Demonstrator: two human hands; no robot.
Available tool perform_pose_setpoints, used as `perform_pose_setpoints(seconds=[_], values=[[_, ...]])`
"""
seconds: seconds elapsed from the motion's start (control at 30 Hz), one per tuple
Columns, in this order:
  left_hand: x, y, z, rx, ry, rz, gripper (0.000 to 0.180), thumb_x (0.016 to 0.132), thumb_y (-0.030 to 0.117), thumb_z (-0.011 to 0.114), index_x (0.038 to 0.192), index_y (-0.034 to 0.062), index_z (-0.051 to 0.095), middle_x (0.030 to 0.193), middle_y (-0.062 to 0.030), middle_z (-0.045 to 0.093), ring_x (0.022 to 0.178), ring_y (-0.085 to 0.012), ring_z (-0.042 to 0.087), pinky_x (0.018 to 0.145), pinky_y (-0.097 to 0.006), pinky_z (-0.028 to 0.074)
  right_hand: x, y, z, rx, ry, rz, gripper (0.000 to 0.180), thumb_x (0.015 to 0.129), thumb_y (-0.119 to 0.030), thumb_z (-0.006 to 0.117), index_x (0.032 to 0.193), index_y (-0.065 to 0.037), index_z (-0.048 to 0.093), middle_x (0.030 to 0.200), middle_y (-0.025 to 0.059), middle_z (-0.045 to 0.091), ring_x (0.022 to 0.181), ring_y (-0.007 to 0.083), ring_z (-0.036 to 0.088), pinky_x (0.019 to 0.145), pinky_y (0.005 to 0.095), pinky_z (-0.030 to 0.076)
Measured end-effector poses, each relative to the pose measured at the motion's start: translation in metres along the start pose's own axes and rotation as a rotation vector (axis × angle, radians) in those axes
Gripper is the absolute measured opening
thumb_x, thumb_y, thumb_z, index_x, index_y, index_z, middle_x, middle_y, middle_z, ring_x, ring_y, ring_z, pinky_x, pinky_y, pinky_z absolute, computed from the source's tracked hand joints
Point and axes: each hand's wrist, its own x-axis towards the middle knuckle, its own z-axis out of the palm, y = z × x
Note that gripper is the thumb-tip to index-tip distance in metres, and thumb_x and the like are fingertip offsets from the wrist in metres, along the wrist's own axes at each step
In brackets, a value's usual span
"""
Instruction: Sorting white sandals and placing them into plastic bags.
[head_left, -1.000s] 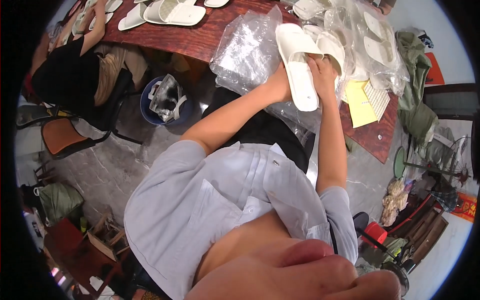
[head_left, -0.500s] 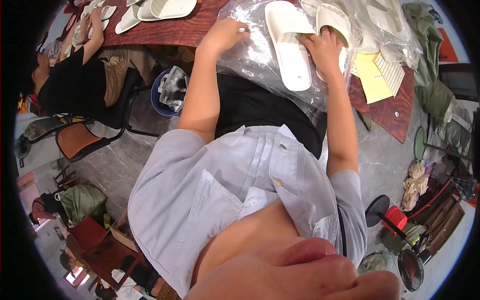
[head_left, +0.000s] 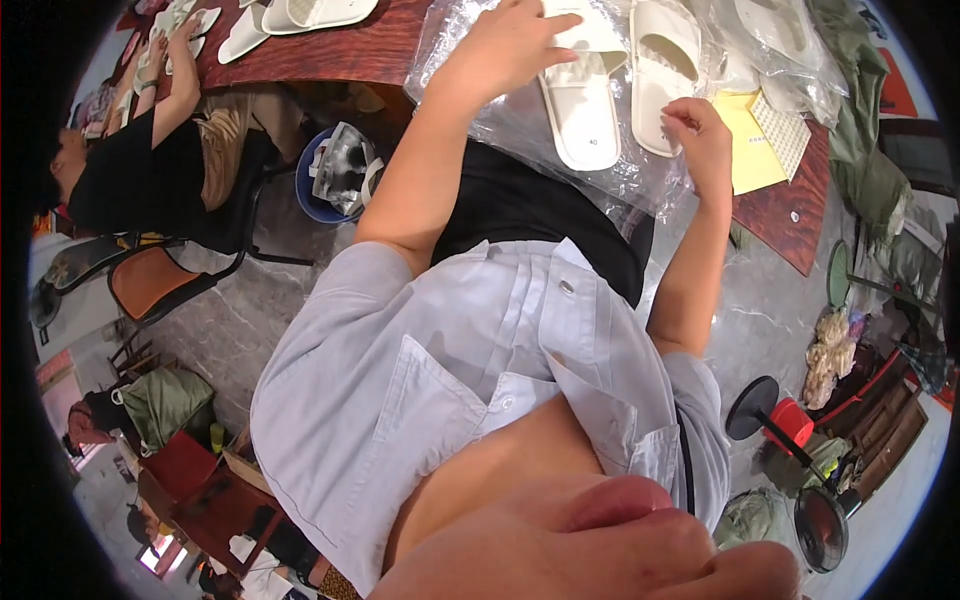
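Two white slide slippers lie side by side on clear plastic film (head_left: 495, 115) at the table's near edge. Over the strap of the left slipper (head_left: 583, 115) reaches my left hand (head_left: 505, 50), its fingers apart and extended. Whether they touch the strap is hard to tell. At the heel of the right slipper (head_left: 652, 105), my right hand (head_left: 702, 140) has its fingers curled in toward the thumb. Anything between those fingertips is too small to make out. Both slippers point away from me with their heels nearest.
Beside my right hand lie a yellow paper (head_left: 748, 150) and a white textured sheet (head_left: 782, 130). More bagged slippers (head_left: 775, 35) are at the far right. White slippers (head_left: 320, 10) sit at the table's left. A co-worker (head_left: 120, 165) sits there, near a blue bin (head_left: 310, 190).
My right hand has come out of the right slipper's strap and moved back to its heel. My left hand has moved right and forward from the film onto the left slipper's strap area.
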Motion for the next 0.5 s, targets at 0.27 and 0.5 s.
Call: perform_pose_setpoints(seconds=[0.27, 0.5], values=[[0.048, 0.013, 0.047, 0.138, 0.046, 0.126, 0.048, 0.085, 0.035, 0.066, 0.126, 0.0109, 0.059, 0.103, -0.0258, 0.060, 0.102, -0.0411, 0.057, 0.088, -0.053, 0.046, -0.022, 0.000, 0.005, -0.161, 0.098, -0.091, 0.015, 0.072, -0.002, 0.074, 0.085, 0.001, 0.068, 0.110, 0.0153, 0.062, 0.100, 0.0302, 0.061, 0.086, 0.0370, 0.047], [0.045, -0.007, 0.114, 0.237, -0.040, -0.024, 0.068, 0.087, 0.054, 0.061, 0.147, 0.0299, 0.040, 0.127, -0.0182, 0.054, 0.122, -0.0367, 0.049, 0.096, -0.054, 0.038, -0.025, 0.017, 0.012, -0.112, 0.112, -0.134, 0.014, 0.074, -0.002, 0.073, 0.083, 0.001, 0.063, 0.116, 0.0168, 0.057, 0.108, 0.0335, 0.056, 0.091, 0.0395, 0.044]])
